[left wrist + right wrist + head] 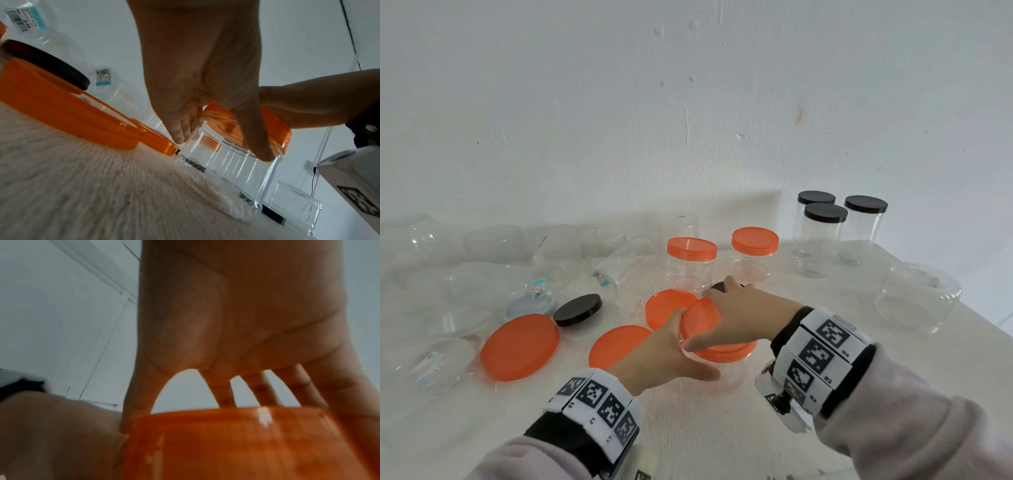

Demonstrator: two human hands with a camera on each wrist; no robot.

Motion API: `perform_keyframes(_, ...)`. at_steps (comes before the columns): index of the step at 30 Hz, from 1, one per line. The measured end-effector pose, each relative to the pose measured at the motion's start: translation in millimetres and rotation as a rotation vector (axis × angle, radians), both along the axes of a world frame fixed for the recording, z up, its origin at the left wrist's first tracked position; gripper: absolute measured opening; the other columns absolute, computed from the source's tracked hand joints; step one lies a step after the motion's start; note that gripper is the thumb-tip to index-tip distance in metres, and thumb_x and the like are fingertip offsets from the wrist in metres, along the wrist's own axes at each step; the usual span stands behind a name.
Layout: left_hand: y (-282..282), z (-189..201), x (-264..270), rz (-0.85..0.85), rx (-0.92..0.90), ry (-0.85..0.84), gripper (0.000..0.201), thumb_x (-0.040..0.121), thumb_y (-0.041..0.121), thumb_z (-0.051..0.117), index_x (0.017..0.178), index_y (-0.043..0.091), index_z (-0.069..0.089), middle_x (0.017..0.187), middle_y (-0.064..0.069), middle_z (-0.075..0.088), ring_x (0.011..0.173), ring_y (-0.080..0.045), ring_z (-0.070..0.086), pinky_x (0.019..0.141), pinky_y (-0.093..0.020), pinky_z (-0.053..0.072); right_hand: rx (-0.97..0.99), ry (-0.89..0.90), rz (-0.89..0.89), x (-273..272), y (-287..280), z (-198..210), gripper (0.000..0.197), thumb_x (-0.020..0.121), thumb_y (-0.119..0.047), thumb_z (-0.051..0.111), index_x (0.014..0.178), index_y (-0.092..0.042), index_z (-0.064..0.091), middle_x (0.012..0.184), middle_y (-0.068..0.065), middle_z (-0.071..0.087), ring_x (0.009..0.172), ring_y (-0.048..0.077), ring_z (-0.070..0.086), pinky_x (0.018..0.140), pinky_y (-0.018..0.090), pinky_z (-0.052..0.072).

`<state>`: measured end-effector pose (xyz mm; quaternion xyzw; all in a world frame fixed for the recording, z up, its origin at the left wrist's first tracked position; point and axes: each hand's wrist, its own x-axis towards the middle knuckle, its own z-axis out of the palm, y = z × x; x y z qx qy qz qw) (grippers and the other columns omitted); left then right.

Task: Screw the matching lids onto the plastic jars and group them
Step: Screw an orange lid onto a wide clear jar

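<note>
Right hand (743, 315) grips round orange lid (722, 353) on clear jar (226, 170).

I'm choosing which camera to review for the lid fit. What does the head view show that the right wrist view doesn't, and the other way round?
Only the head view shows the wider table: three black-lidded jars grouped at the back right, two orange-lidded jars behind the hands, loose orange lids and a loose black lid.

Only the right wrist view shows the palm side, with spread fingertips on the lid's rim.

Both show the right hand gripping the orange lid, and the left hand.
</note>
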<state>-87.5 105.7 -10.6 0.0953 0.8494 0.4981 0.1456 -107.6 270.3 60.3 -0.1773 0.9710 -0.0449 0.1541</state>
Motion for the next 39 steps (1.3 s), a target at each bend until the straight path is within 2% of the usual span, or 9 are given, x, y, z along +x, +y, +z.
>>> perform_keyframes(5,-1,-3,0,-0.010,0.027,-0.003,0.116,0.056,0.032,0.093,0.148,0.028,0.022,0.133,0.016,0.051,0.123,-0.004,0.050,0.105,-0.030,0.043,0.124,-0.125,0.100,-5,4,16,0.109,0.061,-0.066,0.076,0.146,-0.054,0.007,0.147,-0.004,0.021,0.132,0.029,0.037,0.095,0.045,0.043)
perform_keyframes(9,0,-3,-1,-0.013,0.023,0.013,0.115,0.056,0.032,0.093,0.147,0.029,0.023,0.133,0.015,0.051,0.123,-0.006,0.050,0.106,-0.031,0.043,0.062,-0.095,0.087,-4,6,14,0.107,0.061,-0.066,0.077,0.145,-0.051,0.014,0.139,-0.002,0.028,0.115,0.024,0.047,0.089,0.042,0.047)
perform_keyframes(13,-1,-3,-1,-0.020,0.017,0.008,0.107,0.058,0.031,0.092,0.140,0.036,0.023,0.123,0.022,0.051,0.113,0.005,0.050,0.088,-0.016,0.044,0.040,-0.049,0.036,0,2,3,0.110,0.059,-0.078,0.067,0.148,-0.037,0.018,0.137,0.002,0.030,0.067,0.009,0.040,0.054,0.027,0.039)
perform_keyframes(15,-2,-3,-1,-0.024,0.020,0.005,0.105,0.058,0.030,0.092,0.137,0.039,0.024,0.122,0.022,0.052,0.112,0.006,0.051,0.087,-0.015,0.045,0.073,-0.064,0.033,0,1,2,0.113,0.057,-0.082,0.063,0.149,-0.037,0.016,0.141,0.002,0.028,0.076,0.012,0.046,0.059,0.028,0.042)
perform_keyframes(18,-2,-3,-1,-0.031,0.030,0.007,0.108,0.058,0.029,0.092,0.142,0.034,0.025,0.128,0.018,0.053,0.118,0.000,0.051,0.097,-0.020,0.044,0.093,-0.096,0.051,-4,2,6,0.113,0.056,-0.079,0.067,0.148,-0.038,0.016,0.145,-0.001,0.026,0.105,0.020,0.044,0.085,0.039,0.048)
perform_keyframes(22,-1,-2,-1,-0.035,0.015,0.024,0.110,0.058,0.030,0.093,0.144,0.031,0.024,0.131,0.016,0.051,0.122,-0.003,0.050,0.103,-0.025,0.043,0.069,-0.107,0.086,-8,5,7,0.114,0.054,-0.072,0.073,0.146,-0.040,0.016,0.144,-0.007,0.028,0.122,0.022,0.042,0.093,0.045,0.048)
perform_keyframes(28,-3,-4,-3,-0.043,-0.005,0.032,0.111,0.057,0.034,0.092,0.144,0.032,0.024,0.133,0.016,0.050,0.123,-0.004,0.048,0.103,-0.026,0.042,0.038,-0.027,0.118,-6,6,4,0.109,0.054,-0.078,0.068,0.144,-0.034,0.024,0.126,-0.009,0.036,0.103,0.016,0.041,0.085,0.038,0.049)
perform_keyframes(36,-2,-7,-5,0.002,-0.028,0.062,0.099,0.050,0.044,0.092,0.125,0.047,0.027,0.114,0.027,0.056,0.102,0.013,0.053,0.077,-0.010,0.044,0.052,0.153,-0.002,7,-3,-8,0.097,0.063,-0.085,0.055,0.131,-0.018,0.043,0.110,0.003,0.043,0.090,0.021,0.044,0.070,0.030,0.038)
perform_keyframes(39,-3,-7,-4,-0.006,-0.023,0.042,0.101,0.047,0.047,0.092,0.122,0.049,0.025,0.115,0.027,0.055,0.104,0.011,0.053,0.082,-0.013,0.047,0.068,0.092,-0.035,8,-5,-5,0.100,0.062,-0.084,0.057,0.135,-0.018,0.039,0.108,0.001,0.036,0.092,0.022,0.043,0.073,0.032,0.040)
